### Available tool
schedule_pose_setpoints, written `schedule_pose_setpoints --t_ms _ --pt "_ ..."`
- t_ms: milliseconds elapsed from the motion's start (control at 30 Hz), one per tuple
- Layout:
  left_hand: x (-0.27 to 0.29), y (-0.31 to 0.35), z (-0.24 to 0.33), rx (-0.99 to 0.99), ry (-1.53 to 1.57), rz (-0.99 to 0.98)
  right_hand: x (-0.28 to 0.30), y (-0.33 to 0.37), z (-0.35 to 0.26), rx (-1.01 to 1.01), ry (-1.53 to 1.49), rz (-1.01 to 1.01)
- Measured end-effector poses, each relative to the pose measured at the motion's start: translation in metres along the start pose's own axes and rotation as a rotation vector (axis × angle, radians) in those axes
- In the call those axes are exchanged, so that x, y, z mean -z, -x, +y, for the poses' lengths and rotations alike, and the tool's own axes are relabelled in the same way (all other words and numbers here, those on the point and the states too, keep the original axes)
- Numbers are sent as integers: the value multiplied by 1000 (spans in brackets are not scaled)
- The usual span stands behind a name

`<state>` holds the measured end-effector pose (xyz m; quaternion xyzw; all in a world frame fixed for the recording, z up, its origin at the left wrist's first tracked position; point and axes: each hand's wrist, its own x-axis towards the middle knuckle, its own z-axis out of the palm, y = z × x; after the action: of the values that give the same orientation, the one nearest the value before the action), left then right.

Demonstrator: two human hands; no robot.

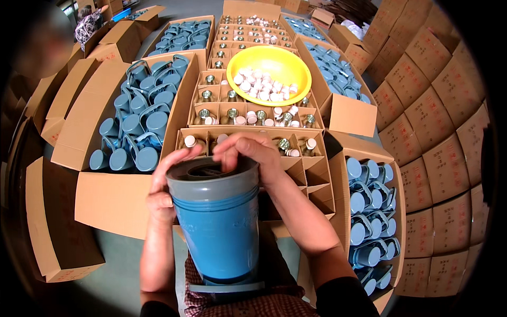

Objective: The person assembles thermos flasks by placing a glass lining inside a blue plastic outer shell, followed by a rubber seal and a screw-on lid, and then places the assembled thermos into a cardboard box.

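Observation:
Upright in front of my body is a blue plastic flask casing (217,227) with a wide grey ring (211,185) around its top. My left hand (162,193) is closed on its upper left side, thumb against the wall and fingers along the rim. Over the right side of the rim curls my right hand (251,150), its bent fingers reaching into the opening and slightly blurred. A dark round part shows inside; the depth of the casing is hidden. Just beyond, a divided carton (330,195) holds glass bottles with white caps (190,141).
A yellow basin (302,63) full of white caps rests on the bottle cartons. Cartons of blue handled containers stand at the left (113,103), far right (343,68) and near right (398,211). Stacked closed boxes (433,158) wall the right side. A person (88,27) is at the far left.

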<state>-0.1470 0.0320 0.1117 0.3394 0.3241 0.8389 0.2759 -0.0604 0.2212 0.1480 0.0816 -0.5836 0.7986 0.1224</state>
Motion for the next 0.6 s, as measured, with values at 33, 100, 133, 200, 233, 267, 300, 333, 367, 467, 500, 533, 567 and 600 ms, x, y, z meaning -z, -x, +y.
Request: schedule_pose_setpoints --t_ms 33,100,133,200,233,267,300,333,367,467,500,533,567,600 --pt "17 -18 10 -48 -159 -191 1 -5 3 28 -40 -13" --pt "27 -35 18 -45 -376 -204 19 -10 20 80 89 153" --pt "23 -36 21 0 -439 -15 31 -10 32 106 157 233" --pt "20 -53 11 -97 -322 221 82 8 69 -87 611 395" --pt "22 -65 8 -74 -262 379 100 21 89 -156 947 383" --pt "22 -75 3 -47 -198 528 126 36 115 -361 1211 364" --pt "24 -76 -3 -7 -75 587 128 43 123 -446 1433 272" --pt "23 -74 -9 59 19 627 129 49 128 -549 1596 117" --pt "23 -68 -18 142 148 648 144 57 150 -601 1708 56" --pt "24 -45 -45 335 497 605 151 58 163 -570 1901 -99" --pt "38 -33 -61 339 509 602 155 56 171 -539 1971 -117" --pt "50 -25 -76 359 525 598 160 57 173 -515 2042 -180" --pt "36 -21 -68 456 510 655 159 57 171 -549 2088 -234" --pt "24 -18 -60 544 497 711 160 55 166 -524 2098 -277"
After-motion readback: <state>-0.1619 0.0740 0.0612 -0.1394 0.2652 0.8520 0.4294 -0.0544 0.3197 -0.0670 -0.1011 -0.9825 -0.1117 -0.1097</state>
